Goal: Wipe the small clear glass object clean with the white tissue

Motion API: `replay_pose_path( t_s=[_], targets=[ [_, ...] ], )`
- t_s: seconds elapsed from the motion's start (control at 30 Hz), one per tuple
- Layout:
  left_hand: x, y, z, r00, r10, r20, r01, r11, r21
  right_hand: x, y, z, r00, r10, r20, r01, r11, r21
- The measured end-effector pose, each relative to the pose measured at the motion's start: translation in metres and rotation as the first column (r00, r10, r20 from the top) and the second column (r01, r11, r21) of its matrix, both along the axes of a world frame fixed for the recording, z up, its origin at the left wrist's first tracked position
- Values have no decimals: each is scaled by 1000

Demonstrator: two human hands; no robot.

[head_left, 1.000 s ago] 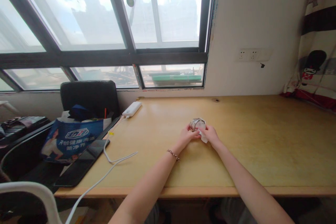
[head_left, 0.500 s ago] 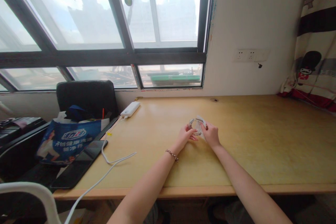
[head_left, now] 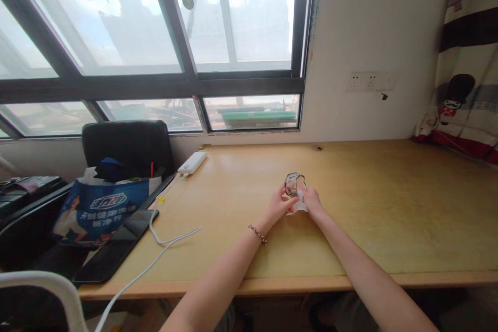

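A small, clear, round glass cup (head_left: 294,178) is held above the middle of the table; its exact form is hard to make out. My left hand (head_left: 277,204), with a beaded bracelet at its wrist, is closed around the cup's left side. Against its right side my right hand (head_left: 312,200) pinches a white tissue (head_left: 300,206), which hangs down between the two hands. The right fingers behind the tissue and cup are partly hidden.
On the wooden table (head_left: 389,207) lie a white power bank (head_left: 192,163), a white cable (head_left: 167,241) and a black tablet (head_left: 116,249) at the left edge. A blue bag (head_left: 105,207) sits on a black chair (head_left: 126,142). Behind are a window and wall sockets (head_left: 369,81).
The glass cup has been turned, its round opening now tipped differently. The tissue has gone from the cup's upper right to below it, and the right hand has shifted slightly down.
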State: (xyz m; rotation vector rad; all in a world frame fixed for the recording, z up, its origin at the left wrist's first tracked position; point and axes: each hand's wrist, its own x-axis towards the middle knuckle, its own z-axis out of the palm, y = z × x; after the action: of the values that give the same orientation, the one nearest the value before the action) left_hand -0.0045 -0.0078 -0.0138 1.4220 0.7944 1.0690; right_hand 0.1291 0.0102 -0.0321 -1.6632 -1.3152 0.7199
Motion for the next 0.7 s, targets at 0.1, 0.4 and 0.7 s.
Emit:
replay_pose_path(
  t_s=[0.1, 0.4, 0.7],
  targets=[
    [-3, 2, 0, 999, 29, -13, -30, 1000, -7, 0, -1, 3, 999, 36, 3, -36, 999, 5],
    [-9, 8, 3, 995, 73, -63, -76, 997, -35, 1, -18, 30, 923, -110, 368, 3, 960, 279],
    [-12, 10, 2, 984, 180, -14, -180, 980, -89, 1, -8, 23, 994, 109, 30, -110, 994, 15]
  ],
)
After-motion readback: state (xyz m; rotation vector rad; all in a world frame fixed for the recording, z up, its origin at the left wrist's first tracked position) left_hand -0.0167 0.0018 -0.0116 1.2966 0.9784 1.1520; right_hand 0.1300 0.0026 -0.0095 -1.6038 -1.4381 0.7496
